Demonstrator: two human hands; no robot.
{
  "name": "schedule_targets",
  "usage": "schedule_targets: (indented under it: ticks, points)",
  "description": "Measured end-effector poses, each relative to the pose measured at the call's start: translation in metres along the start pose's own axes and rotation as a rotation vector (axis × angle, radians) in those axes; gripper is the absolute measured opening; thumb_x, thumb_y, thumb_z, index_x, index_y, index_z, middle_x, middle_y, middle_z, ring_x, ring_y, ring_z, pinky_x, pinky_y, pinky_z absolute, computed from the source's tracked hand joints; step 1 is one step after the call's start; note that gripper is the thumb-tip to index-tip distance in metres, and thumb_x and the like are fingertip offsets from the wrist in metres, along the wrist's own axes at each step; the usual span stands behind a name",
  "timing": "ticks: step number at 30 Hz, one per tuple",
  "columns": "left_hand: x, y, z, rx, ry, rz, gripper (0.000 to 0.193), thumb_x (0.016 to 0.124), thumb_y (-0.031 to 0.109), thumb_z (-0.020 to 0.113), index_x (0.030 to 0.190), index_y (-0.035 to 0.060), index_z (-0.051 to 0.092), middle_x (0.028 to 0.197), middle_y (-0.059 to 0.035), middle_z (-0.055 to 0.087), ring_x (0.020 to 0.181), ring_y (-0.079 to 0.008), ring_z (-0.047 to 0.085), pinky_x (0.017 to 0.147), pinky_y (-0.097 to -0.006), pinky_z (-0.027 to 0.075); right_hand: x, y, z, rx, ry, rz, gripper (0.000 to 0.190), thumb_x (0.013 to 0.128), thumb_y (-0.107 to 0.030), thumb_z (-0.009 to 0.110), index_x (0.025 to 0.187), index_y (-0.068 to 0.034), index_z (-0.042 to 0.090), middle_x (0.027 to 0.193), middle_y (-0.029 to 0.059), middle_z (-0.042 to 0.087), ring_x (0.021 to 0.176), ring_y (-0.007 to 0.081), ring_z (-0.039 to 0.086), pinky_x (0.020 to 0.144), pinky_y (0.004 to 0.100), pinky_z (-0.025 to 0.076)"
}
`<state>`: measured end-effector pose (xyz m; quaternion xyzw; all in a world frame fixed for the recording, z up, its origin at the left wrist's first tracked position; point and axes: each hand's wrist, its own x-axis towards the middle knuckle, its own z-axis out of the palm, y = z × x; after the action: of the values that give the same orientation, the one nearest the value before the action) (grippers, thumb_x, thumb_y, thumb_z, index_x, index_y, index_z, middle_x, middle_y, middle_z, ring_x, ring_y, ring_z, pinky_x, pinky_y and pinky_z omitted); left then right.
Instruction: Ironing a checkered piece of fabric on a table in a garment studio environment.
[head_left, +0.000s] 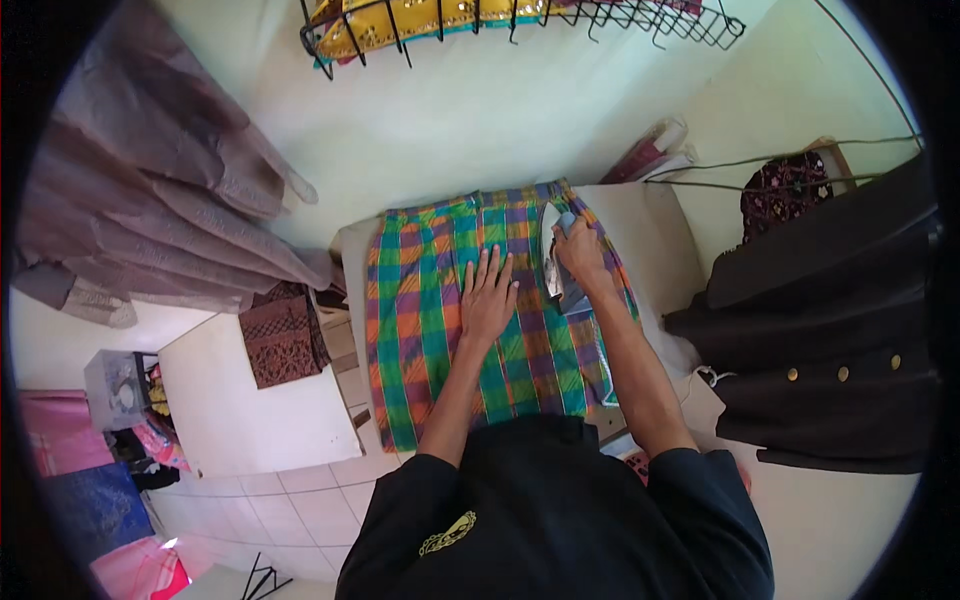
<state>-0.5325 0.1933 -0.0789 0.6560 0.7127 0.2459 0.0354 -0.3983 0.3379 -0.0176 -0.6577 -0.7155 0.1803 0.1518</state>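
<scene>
A plaid garment (427, 300) in green, orange and purple lies spread over a padded ironing surface (652, 225), its gathered waistband towards the wall. My right hand (581, 251) grips the handle of a clothes iron (553, 262), which rests on the garment's right part with its tip towards the waistband. To the left of the iron, my left hand (489, 292) lies flat on the cloth with its fingers somewhat apart and nothing in them. The iron's soleplate is hidden from view.
Left stands a white table (255, 420) with a folded brown patterned cloth (281, 341). Greyish garments (172, 165) hang at upper left, a dark buttoned garment (817, 330) at right. A black wire rack (442, 34) is on the wall above. A cord (720, 161) runs at upper right.
</scene>
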Motion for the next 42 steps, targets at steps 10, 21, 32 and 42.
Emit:
schedule_targets:
  ticks: [10, 21, 32, 42]
  points:
    - [-0.070, 0.016, -0.023, 0.091, 0.026, -0.025, 0.050, 0.099, 0.029, 0.047, 0.145, 0.0094, 0.042, 0.155, -0.0126, 0.033, 0.144, -0.0305, 0.028, 0.118, -0.0502, 0.020, -0.093, 0.000, 0.003, 0.131, -0.173, -0.166, 0.043, 0.090, -0.032, 0.064, 0.103, 0.008, 0.053, 0.098, 0.0396, 0.061, 0.092, 0.0543, 0.061, 0.081, 0.0585, 0.050]
    - [-0.116, 0.026, -0.037, 0.050, 0.048, -0.097, 0.045, 0.098, 0.019, 0.047, 0.142, 0.0073, 0.046, 0.151, -0.0119, 0.040, 0.142, -0.0289, 0.032, 0.118, -0.0473, 0.022, -0.101, -0.024, 0.011, 0.146, -0.181, -0.201, 0.045, 0.092, -0.034, 0.062, 0.105, 0.008, 0.053, 0.096, 0.0371, 0.062, 0.091, 0.0520, 0.062, 0.078, 0.0572, 0.052]
    - [-0.113, 0.023, -0.036, -0.070, 0.144, -0.115, 0.036, 0.101, 0.022, 0.044, 0.131, 0.0068, 0.055, 0.144, -0.0150, 0.047, 0.138, -0.0330, 0.038, 0.116, -0.0484, 0.023, -0.223, 0.000, -0.015, 0.163, -0.217, -0.264, 0.034, 0.093, -0.023, 0.060, 0.100, 0.008, 0.048, 0.078, 0.0338, 0.063, 0.075, 0.0503, 0.064, 0.065, 0.0557, 0.053]
    - [-0.110, 0.068, -0.025, -0.614, -0.003, -0.050, 0.043, 0.103, 0.026, 0.038, 0.138, 0.0034, 0.050, 0.143, -0.0165, 0.049, 0.139, -0.0338, 0.038, 0.117, -0.0438, 0.025, -0.261, 0.060, -0.040, -0.011, -0.272, -0.237, 0.037, 0.091, -0.029, 0.065, 0.103, 0.002, 0.048, 0.074, 0.0299, 0.064, 0.072, 0.0487, 0.064, 0.062, 0.0573, 0.052]
